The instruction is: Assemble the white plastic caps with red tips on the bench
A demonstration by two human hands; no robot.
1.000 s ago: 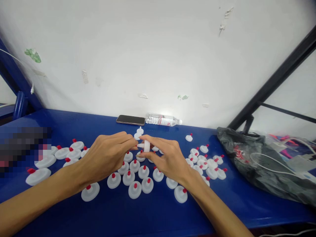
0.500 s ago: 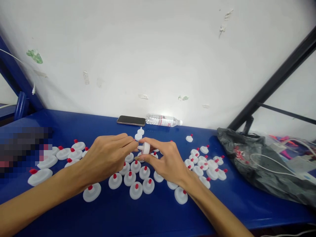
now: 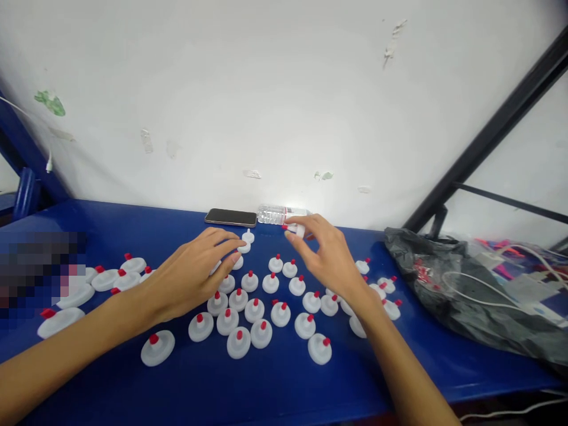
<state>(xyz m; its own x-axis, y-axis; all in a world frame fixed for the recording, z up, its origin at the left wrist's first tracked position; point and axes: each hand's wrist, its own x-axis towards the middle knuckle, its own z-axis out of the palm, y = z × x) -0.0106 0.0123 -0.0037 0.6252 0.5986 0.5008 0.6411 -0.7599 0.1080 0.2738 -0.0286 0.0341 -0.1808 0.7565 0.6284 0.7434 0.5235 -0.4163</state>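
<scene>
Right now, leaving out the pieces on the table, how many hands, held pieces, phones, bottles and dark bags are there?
Hands: 2 (left hand, right hand)
Red-tipped white piece, held: 1
Phone: 1
Bottle: 1
Dark bag: 1
Total: 6

Red-tipped round white plastic cap (image 3: 300, 230): sideways in your right hand (image 3: 327, 255). Similar red-tipped caps (image 3: 261, 335): scattered, tips mostly up.
</scene>
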